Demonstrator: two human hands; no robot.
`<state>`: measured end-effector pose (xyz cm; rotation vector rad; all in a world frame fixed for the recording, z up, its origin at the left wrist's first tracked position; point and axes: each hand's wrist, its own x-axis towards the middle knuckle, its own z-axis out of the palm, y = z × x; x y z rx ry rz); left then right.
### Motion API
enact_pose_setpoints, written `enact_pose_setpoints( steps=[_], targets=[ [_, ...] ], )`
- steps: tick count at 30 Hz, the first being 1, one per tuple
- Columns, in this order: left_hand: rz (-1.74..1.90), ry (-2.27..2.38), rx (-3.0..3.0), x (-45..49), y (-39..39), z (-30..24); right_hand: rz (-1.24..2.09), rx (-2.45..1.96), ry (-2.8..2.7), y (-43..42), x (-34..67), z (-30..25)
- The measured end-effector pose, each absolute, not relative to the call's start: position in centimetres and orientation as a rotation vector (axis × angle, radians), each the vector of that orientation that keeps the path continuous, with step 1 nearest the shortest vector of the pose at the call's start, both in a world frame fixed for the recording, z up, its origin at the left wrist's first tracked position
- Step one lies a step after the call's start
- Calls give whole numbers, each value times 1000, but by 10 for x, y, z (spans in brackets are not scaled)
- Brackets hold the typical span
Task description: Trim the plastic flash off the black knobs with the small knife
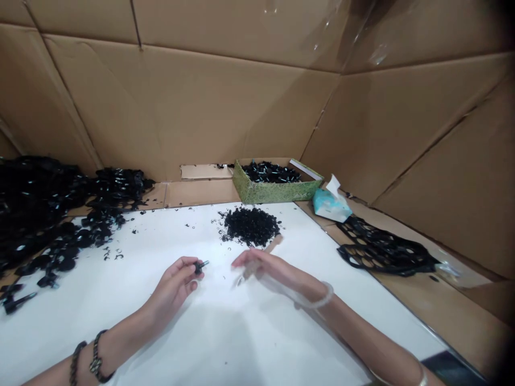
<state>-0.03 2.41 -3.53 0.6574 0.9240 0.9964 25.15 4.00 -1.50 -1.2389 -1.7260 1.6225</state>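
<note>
On a white-topped work surface (pixel 132 241), near the middle of the scene: a small black plastic part with a bright metal tip (pixel 200 266), pinched firmly in the fingers of the left hand (pixel 173 287). Just to the right, and apart from it, the right hand (pixel 263 262), fingers stretched toward the left hand. Across those fingers, a pale wooden-handled tool (pixel 273 244), its thin tip angled to the near left. The picture is blurred there, so no telling whether it is clasped or merely resting against the hand.

Just beyond both hands, a mound of tiny black rings (pixel 250 226), with stray rings scattered around it. Farther back, a green woven box (pixel 273 192) full of black parts with bright tips (pixel 270 172). To its right, a pale blue tissue pack (pixel 328 206), then a black moulded lattice full of holes (pixel 382 249) lying on cardboard. At the far left, a large heap of black parts (pixel 36 209), spilling onto the edge of the white surface. On the wrists, dark beaded bracelets (pixel 96 356) at left and a clear bangle (pixel 319 297) at right — and beyond everything, brown cardboard walls (pixel 181 107).
</note>
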Motion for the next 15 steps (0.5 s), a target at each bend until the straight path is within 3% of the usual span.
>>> enact_pose_setpoints(
  steps=[3, 5, 10, 15],
  targets=[
    [974, 914, 676, 0, 23, -34, 654, -1491, -1666, 51, 264, -16],
    [963, 919, 708, 0, 22, -33, 478, -1479, -1631, 53, 270, -13],
    [950, 956, 824, 3, 21, -33, 983, -1351, -1564, 35, 254, -12],
    [990, 933, 769, 4, 23, -33, 1910, -958, -1203, 17, 219, -18]
  ],
)
